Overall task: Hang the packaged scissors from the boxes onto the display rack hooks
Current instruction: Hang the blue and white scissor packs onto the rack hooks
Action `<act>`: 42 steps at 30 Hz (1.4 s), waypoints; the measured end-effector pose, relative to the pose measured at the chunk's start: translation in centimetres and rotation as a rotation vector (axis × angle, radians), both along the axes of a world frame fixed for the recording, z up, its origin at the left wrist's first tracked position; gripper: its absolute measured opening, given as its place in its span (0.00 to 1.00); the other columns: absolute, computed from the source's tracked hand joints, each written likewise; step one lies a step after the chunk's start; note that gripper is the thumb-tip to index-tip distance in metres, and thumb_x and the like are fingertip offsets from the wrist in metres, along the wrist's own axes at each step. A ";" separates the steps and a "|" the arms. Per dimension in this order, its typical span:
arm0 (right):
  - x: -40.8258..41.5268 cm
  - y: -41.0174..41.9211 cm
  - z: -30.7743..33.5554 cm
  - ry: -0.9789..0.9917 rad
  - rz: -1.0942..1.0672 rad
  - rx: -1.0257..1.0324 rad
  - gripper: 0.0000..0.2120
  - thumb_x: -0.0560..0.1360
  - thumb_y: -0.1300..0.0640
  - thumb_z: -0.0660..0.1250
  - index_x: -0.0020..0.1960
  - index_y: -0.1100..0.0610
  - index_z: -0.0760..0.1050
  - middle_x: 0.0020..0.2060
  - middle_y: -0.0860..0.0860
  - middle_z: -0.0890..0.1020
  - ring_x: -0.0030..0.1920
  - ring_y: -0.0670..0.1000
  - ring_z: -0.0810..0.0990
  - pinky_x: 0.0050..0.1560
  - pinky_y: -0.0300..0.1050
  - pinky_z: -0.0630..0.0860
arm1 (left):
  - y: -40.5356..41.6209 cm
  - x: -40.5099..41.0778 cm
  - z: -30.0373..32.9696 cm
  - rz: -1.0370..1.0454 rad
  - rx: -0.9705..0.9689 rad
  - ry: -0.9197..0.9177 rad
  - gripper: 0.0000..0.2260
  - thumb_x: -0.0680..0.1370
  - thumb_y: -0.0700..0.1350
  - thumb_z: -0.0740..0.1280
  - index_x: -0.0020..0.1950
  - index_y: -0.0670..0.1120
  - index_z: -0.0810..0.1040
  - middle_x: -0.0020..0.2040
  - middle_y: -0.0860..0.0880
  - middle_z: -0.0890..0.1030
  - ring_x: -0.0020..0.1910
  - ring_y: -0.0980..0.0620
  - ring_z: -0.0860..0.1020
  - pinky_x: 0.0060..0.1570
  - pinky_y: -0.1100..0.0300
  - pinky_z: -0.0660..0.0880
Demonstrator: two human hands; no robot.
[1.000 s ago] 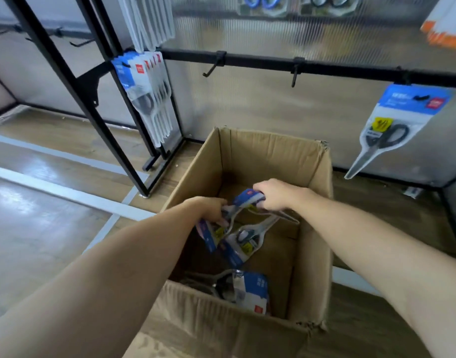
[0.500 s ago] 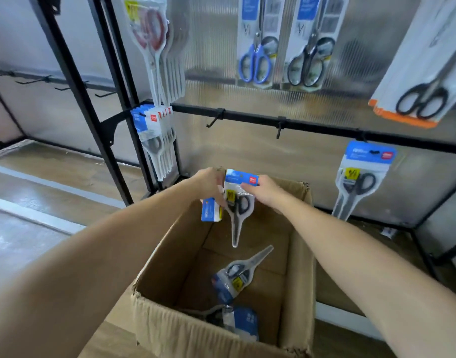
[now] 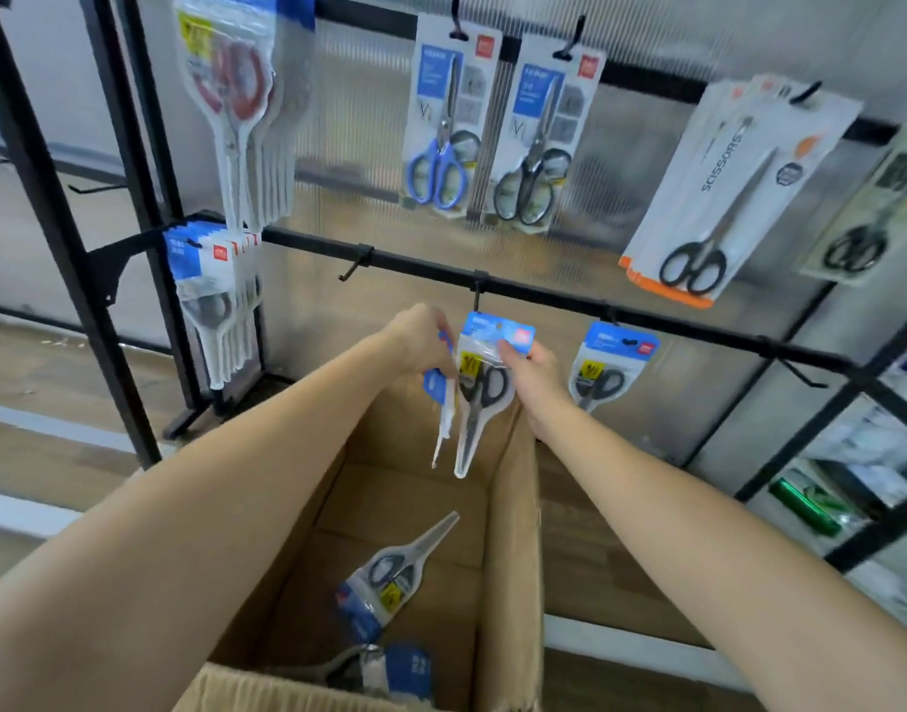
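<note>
Our right hand (image 3: 531,375) pinches a scissors pack (image 3: 485,382) just below a rack hook (image 3: 476,296); our left hand (image 3: 420,341) grips another pack (image 3: 441,403), seemingly edge-on.

Open box (image 3: 508,531) sits on floor in front of rack, below lower bar (image 3: 544,295). Two scissor packs in box: one (image 3: 390,583) mid-bottom, another (image 3: 384,670) nearer the front wall. Above box, both hands up near lower bar. Right hand (image 3: 536,375) pinches pack (image 3: 485,382) by its top, just under middle hook (image 3: 477,295). Left hand (image 3: 420,341), just left of it, holds a second pack (image 3: 441,398) edge-on. Right of those, one pack (image 3: 608,367) hangs from lower bar. Empty hook (image 3: 356,259) to the left. Far left, stack of packs (image 3: 212,300) hangs at rack post. Upper bar (image 3: 646,74) above carries more packs.
</note>
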State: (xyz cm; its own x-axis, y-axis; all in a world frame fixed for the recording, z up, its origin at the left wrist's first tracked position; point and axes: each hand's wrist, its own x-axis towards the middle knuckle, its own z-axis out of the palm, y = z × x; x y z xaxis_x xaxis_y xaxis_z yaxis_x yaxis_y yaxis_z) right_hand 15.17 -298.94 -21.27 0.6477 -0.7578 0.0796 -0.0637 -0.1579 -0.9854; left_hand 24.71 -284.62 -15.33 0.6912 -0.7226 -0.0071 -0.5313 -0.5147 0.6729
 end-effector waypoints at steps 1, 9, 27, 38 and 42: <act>-0.3 -0.1 0.3 0.014 0.007 -0.038 0.04 0.81 0.56 0.66 0.54 0.52 0.79 0.50 0.51 0.84 0.53 0.53 0.83 0.60 0.53 0.78 | -0.7 -0.5 0.3 0.015 -0.045 0.000 0.18 0.69 0.39 0.78 0.57 0.41 0.80 0.49 0.44 0.79 0.45 0.47 0.78 0.43 0.56 0.79; -4.1 -3.5 0.8 -0.070 -0.249 0.025 0.02 0.79 0.53 0.66 0.48 0.50 0.77 0.48 0.52 0.84 0.50 0.52 0.83 0.54 0.52 0.79 | -5.8 -3.5 1.5 -0.106 0.058 -0.241 0.14 0.74 0.37 0.66 0.59 0.44 0.77 0.51 0.43 0.78 0.46 0.43 0.75 0.44 0.54 0.72; -6.5 -7.1 2.6 -0.230 -0.594 0.075 0.02 0.81 0.59 0.63 0.50 0.57 0.73 0.37 0.49 0.77 0.38 0.49 0.76 0.44 0.43 0.72 | -10.5 -7.1 2.1 -0.130 -0.172 -0.391 0.07 0.78 0.44 0.67 0.53 0.52 0.82 0.49 0.47 0.81 0.50 0.42 0.78 0.47 0.53 0.75; -9.2 -8.2 4.0 -0.039 -0.429 -0.299 0.10 0.76 0.66 0.60 0.37 0.56 0.67 0.31 0.49 0.71 0.31 0.46 0.68 0.33 0.41 0.64 | -11.9 -9.1 4.4 -0.172 -0.265 -0.419 0.05 0.77 0.48 0.70 0.52 0.53 0.83 0.41 0.50 0.77 0.45 0.45 0.76 0.41 0.55 0.70; -9.5 -8.9 3.4 -0.044 -0.447 -0.299 0.11 0.77 0.64 0.61 0.37 0.56 0.67 0.31 0.49 0.71 0.31 0.46 0.68 0.31 0.39 0.63 | -12.5 -9.9 3.9 -0.169 -0.290 -0.404 0.06 0.77 0.47 0.70 0.53 0.51 0.83 0.40 0.52 0.75 0.44 0.47 0.75 0.43 0.54 0.73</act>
